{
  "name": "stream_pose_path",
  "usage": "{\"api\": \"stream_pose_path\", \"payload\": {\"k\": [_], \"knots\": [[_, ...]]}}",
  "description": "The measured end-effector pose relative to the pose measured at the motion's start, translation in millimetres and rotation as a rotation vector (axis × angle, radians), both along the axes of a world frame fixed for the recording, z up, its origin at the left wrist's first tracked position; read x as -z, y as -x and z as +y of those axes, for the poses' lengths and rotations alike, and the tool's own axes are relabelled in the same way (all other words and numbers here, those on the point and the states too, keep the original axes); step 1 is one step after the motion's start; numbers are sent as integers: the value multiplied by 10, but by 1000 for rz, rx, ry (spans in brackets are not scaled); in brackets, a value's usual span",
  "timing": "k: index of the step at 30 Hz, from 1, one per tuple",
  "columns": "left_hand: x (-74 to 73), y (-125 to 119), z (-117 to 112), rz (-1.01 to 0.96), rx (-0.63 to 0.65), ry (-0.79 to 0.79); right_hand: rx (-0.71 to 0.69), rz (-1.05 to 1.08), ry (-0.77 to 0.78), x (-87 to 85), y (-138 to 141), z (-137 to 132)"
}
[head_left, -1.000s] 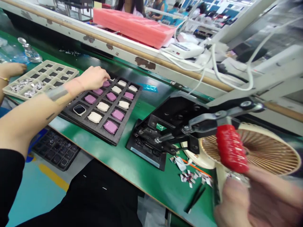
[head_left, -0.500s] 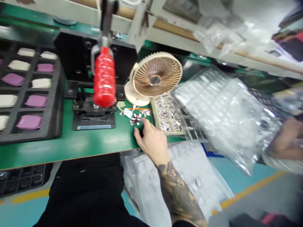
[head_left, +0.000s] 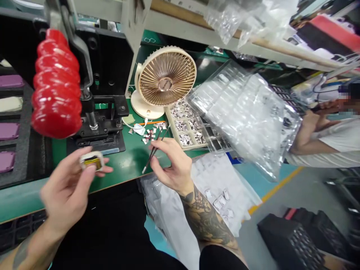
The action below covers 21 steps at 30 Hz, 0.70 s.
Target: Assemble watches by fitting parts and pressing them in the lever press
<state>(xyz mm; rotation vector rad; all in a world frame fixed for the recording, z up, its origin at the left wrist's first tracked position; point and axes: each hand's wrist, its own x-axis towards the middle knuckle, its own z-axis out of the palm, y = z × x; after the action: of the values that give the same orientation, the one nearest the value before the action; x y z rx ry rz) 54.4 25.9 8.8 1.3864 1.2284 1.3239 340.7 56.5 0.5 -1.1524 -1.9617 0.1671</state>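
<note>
Left hand [head_left: 67, 189] is pinching a small white-framed part with a yellow-gold centre [head_left: 92, 162] between thumb and fingers, held in the air over the front edge of the green workbench [head_left: 123, 168]; too small to tell exactly what the part is. Right hand [head_left: 171, 165] has its fingers together, clamped around the middle of black tweezers [head_left: 154, 152], one end angled down over the bench. Just beyond the tweezers lies a loose pile of small white and silvery scraps [head_left: 149, 135]. Next to it, a beige compartment tray [head_left: 172, 125] holds silvery pieces in its visible compartments. Clear plastic blister trays [head_left: 242, 116] lie tilted over the far side of the beige tray, with small pieces showing inside, contents hard to make out. At far left, a black foam tray [head_left: 25, 138] holds purple pads [head_left: 8, 80] and a cream pad [head_left: 7, 104] in separate pockets. A black press [head_left: 104, 67] with a red ribbed handle [head_left: 56, 84] stands on the bench beside a cream desk fan [head_left: 165, 77]. Below the bench edge, a white plastic bag [head_left: 222, 195] carries small white pieces [head_left: 219, 202]. A co-worker in a white shirt [head_left: 323, 138] is at right, and a black crate [head_left: 292, 240] sits on the floor.
</note>
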Motion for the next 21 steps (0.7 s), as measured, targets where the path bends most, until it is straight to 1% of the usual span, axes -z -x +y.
{"api": "stream_pose_path", "payload": {"k": [1,3,4,6,9,11,13,15,17,19,21], "knots": [[71,-65,-14,-69,10,50,-29,18,-56,-3,50,3],[194,-175,14,-170,76,145,-49,80,-151,3,168,9],[240,-208,41,-191,115,173,-55,136,-171,5,232,8],[296,-232,86,-221,141,194,-65,283,-137,0,362,-2],[299,-210,105,-276,148,209,-128,445,3,-15,540,-13],[280,-198,96,-306,149,226,-190,455,48,4,631,-14],[269,-195,85,-324,148,248,-239,459,51,53,696,-18],[274,-194,77,-331,151,266,-232,489,60,114,735,-31],[291,-189,71,-326,157,270,-189,503,72,154,752,-47],[312,-182,65,-311,162,264,-172,487,83,162,757,-54],[327,-175,59,-296,165,254,-195,461,66,146,758,-46]]}}
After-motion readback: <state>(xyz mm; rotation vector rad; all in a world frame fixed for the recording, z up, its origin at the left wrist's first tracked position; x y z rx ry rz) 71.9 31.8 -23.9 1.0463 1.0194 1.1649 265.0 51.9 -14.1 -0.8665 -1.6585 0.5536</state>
